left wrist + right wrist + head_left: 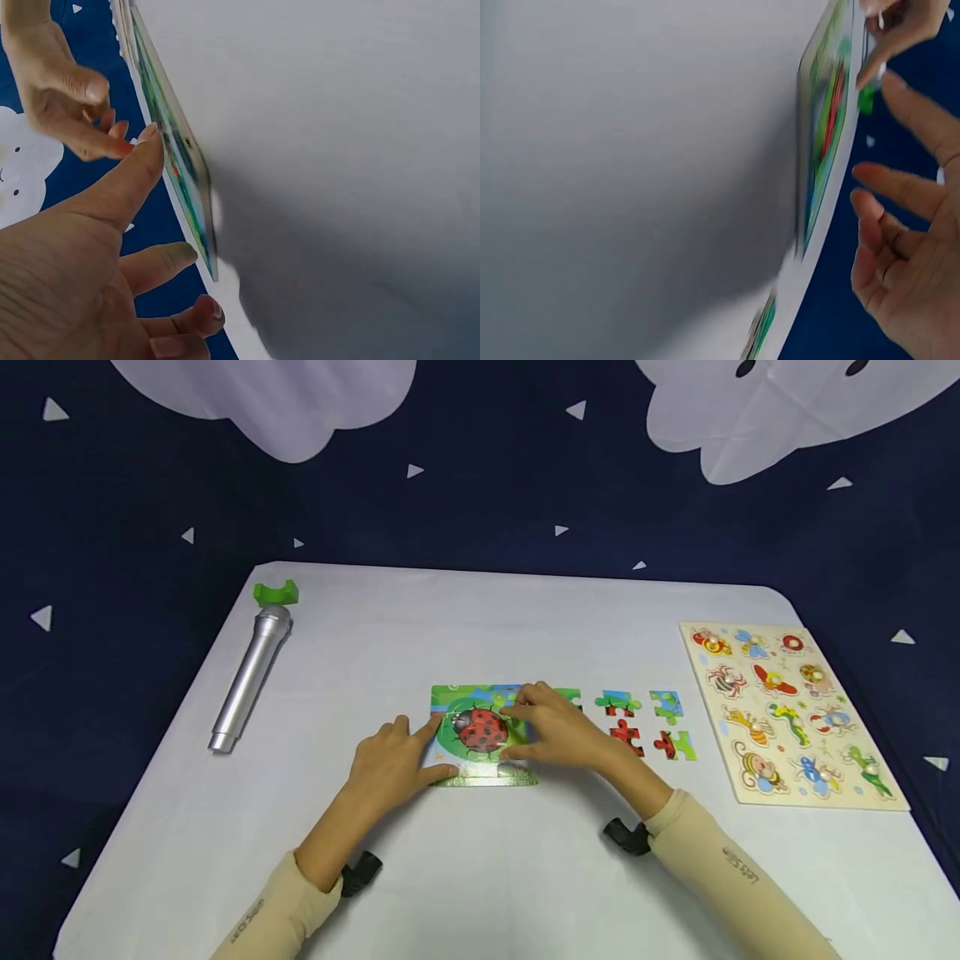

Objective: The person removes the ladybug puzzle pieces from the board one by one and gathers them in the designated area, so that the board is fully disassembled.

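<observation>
In the head view a ladybug jigsaw board (450,768) lies mid-table. It shows a red, black-spotted ladybug on a green and blue scene. My left hand (386,768) rests at the board's left side, index finger and thumb extended onto its edge. Over the board's right part is my right hand (562,731), its thumb and index finger apart; the right wrist view shows nothing between these fingers. To the right lie several loose jigsaw pieces, among them a red one (626,737) and a blue-green one (666,706). Another piece (570,695) is partly hidden behind my right hand.
A wooden insect peg puzzle (795,718) lies at the table's right. At the left are a silver toy microphone (251,681) and a green arched block (276,593). The white table (487,877) ends at a dark blue patterned backdrop (480,518).
</observation>
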Available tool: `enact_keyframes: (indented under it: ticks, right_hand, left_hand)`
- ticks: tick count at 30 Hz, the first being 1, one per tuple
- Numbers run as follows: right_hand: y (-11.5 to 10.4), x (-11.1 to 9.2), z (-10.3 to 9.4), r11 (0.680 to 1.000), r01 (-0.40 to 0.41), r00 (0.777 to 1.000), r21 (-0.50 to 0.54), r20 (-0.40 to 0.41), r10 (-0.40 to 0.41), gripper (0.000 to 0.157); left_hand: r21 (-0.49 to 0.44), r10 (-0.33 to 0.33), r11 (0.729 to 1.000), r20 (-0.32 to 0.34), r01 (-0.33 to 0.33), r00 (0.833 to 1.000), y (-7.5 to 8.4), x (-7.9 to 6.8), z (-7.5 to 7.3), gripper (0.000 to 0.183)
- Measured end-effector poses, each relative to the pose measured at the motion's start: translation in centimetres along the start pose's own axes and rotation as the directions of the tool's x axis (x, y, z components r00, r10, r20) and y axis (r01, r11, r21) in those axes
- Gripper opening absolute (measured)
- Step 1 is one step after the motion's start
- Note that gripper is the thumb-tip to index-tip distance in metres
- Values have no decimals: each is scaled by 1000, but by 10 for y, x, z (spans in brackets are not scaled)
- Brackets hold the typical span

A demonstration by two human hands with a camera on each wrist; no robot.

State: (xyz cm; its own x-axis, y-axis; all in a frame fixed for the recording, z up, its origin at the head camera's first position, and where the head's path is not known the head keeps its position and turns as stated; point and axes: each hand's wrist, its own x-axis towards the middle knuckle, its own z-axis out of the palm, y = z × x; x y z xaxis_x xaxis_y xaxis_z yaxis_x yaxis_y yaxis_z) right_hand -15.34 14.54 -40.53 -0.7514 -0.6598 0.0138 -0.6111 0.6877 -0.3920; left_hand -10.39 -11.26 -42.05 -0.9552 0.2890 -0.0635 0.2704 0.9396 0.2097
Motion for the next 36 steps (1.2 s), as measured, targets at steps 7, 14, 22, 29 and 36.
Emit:
enact_keyframes:
  ticks: [7,14,22,29,36]
  right_hand:
    - [-27,27,17,998,22,999,-61,-34,-24,53]
    - [-42,39,26,991,-48,999,-127,-24,46,49]
    - [-53,43,35,990,-48,999,-135,-13,47,48]
    - [-56,43,38,987,-77,996,-142,-55,70,50]
    - [-61,46,40,982,-137,986,-133,-110,123,40]
  left_hand:
    - [13,11,1000,18,-12,1000,-7,-2,3,91]
    - [-10,18,1000,39,-17,999,-9,0,2,92]
    - [-18,-14,1000,74,15,997,-11,-4,0,95]
    - [-9,-16,1000,83,16,996,-11,-3,-1,94]
    - [2,-5,1000,75,5,997,-12,-2,-1,91]
